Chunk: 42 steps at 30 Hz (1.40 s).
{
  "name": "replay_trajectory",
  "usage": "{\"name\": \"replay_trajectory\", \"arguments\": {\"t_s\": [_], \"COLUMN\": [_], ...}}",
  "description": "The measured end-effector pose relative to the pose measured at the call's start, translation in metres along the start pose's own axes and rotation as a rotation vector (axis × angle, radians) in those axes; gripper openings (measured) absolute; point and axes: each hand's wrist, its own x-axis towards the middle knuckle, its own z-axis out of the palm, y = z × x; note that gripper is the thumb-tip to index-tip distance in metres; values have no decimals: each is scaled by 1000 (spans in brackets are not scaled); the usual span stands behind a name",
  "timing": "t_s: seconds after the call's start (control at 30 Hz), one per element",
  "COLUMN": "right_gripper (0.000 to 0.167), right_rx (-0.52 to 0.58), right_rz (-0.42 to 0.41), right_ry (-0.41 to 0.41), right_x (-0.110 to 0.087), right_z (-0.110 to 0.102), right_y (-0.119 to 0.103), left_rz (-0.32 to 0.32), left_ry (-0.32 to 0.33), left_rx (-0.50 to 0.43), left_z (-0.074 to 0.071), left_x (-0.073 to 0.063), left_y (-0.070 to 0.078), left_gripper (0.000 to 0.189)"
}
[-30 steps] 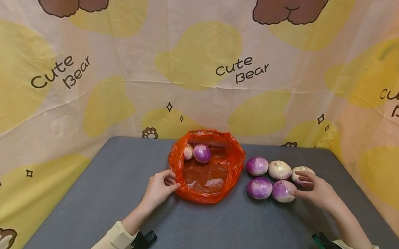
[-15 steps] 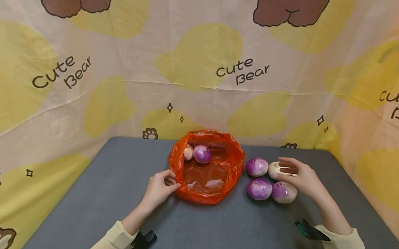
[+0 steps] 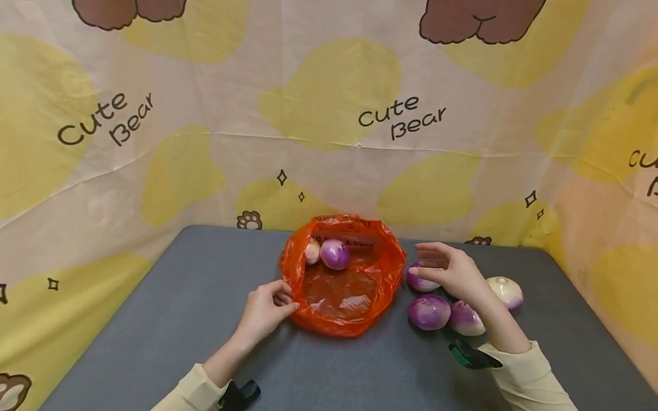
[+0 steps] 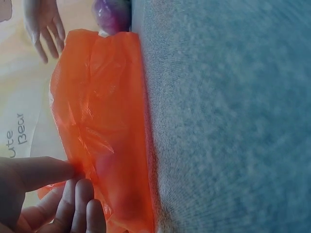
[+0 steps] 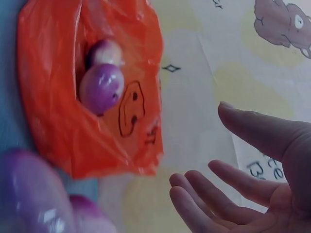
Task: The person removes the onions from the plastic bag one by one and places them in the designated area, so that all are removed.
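An orange-red plastic bag [image 3: 331,325] stands on the table with its mouth gaping. Inside lie a purple onion [image 3: 335,254] and a paler onion [image 3: 312,252]. My left hand [image 3: 266,306] pinches the bag's near left rim between thumb and fingers, seen closer in the left wrist view. Above the loose onions hovers my right hand [image 3: 452,272], its fingers spread and nothing in them in the right wrist view. It partly covers the back left purple onion [image 3: 423,280]. In front lie a purple onion [image 3: 429,312] and a purple-white onion [image 3: 467,319].
A white-and-purple onion [image 3: 505,293] sits to the right, beyond my right forearm. The grey table [image 3: 360,391] runs back to a patterned cloth [image 3: 325,114] that hangs behind and along both sides.
My right hand has swept left over the onions, from the rightmost one to the back left one, uncovering the rightmost onion. My left hand stays on the bag's rim.
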Motion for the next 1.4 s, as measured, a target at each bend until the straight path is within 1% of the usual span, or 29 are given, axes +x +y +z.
{"name": "replay_trajectory", "arguments": {"t_s": [0.23,0.5,0.77,0.87,1.0,1.13,1.3,1.4], "right_gripper": [58,53,55,56,54,54,52,52], "right_rx": [99,150,227,253,331,370,338,272], "right_rz": [-5,11,41,67,137,203,274,283], "right_ry": [-23,-32,-37,-31,-31,-29,10,44], "right_x": [26,55,81,89,102,113,123,127], "right_z": [21,45,74,83,95,106,118,126], "right_y": [-14,-30,-36,-38,-36,-32,-24,-17], "left_rz": [-8,14,4,8,13,15,6,3], "left_ry": [1,5,1,0,-7,-12,-17,-21], "left_rx": [-4,-12,3,3,-4,-12,-12,-10], "left_z": [1,1,1,1,0,0,0,0], "left_x": [-1,1,2,1,1,1,1,1], "left_y": [0,-1,-1,-1,-1,-1,-2,-3], "left_gripper": [16,15,16,16,15,15,15,15]}}
